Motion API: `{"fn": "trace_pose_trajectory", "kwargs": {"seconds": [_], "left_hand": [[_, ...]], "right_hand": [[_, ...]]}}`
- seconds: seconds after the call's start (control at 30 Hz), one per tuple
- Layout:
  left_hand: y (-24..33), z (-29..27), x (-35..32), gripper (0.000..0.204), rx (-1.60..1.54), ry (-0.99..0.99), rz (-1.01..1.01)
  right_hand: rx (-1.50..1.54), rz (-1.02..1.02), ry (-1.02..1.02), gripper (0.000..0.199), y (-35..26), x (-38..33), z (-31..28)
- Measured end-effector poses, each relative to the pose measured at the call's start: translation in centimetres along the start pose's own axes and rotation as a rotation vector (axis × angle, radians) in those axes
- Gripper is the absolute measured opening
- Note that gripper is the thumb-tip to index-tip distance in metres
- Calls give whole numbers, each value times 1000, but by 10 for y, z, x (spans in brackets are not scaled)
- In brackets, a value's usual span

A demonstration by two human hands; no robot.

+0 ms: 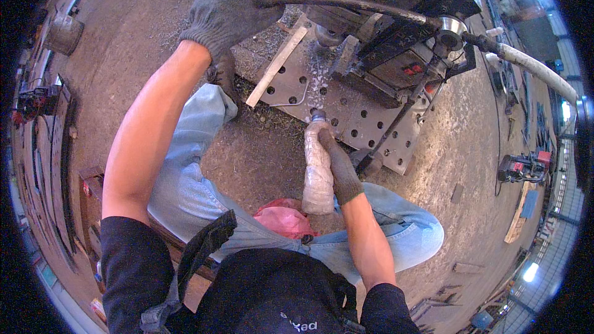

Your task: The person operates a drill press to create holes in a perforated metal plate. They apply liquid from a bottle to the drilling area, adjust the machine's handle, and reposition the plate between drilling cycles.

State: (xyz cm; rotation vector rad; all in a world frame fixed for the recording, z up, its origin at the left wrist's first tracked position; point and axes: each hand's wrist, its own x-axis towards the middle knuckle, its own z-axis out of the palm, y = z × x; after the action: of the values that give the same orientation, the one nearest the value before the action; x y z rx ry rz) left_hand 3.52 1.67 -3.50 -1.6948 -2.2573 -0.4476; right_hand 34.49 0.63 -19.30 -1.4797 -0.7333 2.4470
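My left hand (232, 9), in a dark grey knit glove, is closed round the end of a long metal lever (359, 2). That lever runs right to a shiny round hub (451, 32) on a drilling machine (377, 31). My right hand (339, 164), gloved too, grips a cloudy plastic bottle (318, 173) along its side. The bottle's neck points away from me, over the near edge of a steel plate (387, 130) with several round holes. Beneath the machine, a dark cylindrical part (329, 36) hangs above the plate, with pale wet-looking streaks around it.
A flat wooden strip (278, 65) and a thin bent rod (297, 96) lie on the plate. Between my knees is a pink plastic bag (284, 218). Metal shavings litter the floor. A bucket (64, 34) stands far left; a red-and-black machine (526, 166) is at right.
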Motion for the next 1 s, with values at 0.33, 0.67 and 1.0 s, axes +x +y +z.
{"fn": "trace_pose_trajectory", "kwargs": {"seconds": [0.33, 0.67, 1.0], "left_hand": [[1, -3, -1, 33, -8, -20, -16], [1, -1, 1, 32, -8, -21, -22], [3, -3, 1, 31, -9, -55, -54]], "right_hand": [[-30, 3, -13, 44, -1, -2, 1], [120, 2, -102, 45, -1, -13, 8], [39, -13, -63, 51, -4, -10, 5]]}}
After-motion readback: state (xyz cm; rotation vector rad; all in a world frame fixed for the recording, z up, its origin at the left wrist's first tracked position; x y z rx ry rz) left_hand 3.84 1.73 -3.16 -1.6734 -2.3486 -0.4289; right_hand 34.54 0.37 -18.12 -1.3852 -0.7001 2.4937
